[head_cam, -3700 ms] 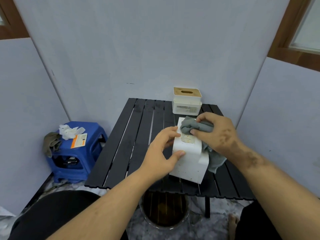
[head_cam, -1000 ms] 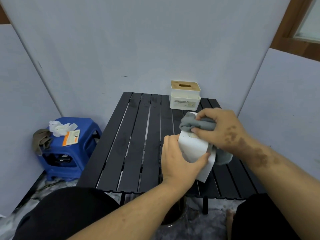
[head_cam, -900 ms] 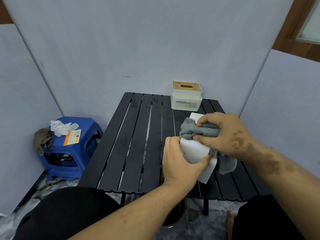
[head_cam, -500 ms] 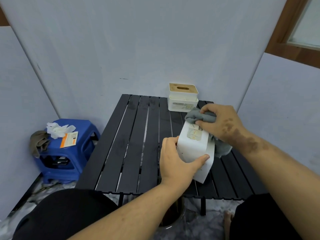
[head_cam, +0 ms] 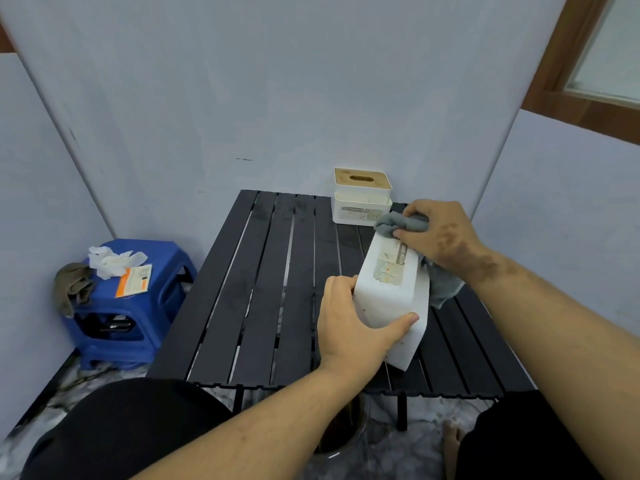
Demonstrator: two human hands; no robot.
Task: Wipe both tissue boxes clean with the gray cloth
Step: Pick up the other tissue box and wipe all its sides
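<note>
Head view: left hand (head_cam: 349, 323) grips the near end of the white tissue box (head_cam: 391, 292), thumb curled across the top face and fingers wrapped round the left side. The box is tipped up, near end raised and labelled face turned toward the camera, probably so the cloth can reach that face and the edges. Its far lower corner seems to sit on or just above the black slatted table (head_cam: 270, 289); contact is hidden by the box itself.

Right hand (head_cam: 440, 237) bunches the gray cloth (head_cam: 401, 225) at the far top edge of the box, fingers curled round the wad and pressing it on the surface near the label strip. A loose tail of the cloth hangs down behind the right side of the box. The left hand likely acts as a brace so the box doesn't slide under the wiping pressure.

Second tissue box (head_cam: 362, 199), wooden slotted lid, stands upright at the far edge of the table against the wall, well clear of both hands. I'd judge its turn comes later.

Blue stool (head_cam: 131, 306) left of the table holds crumpled white tissues (head_cam: 110, 261), an orange-and-white card and a drab rag draped on its edge. Not part of the job.
</note>
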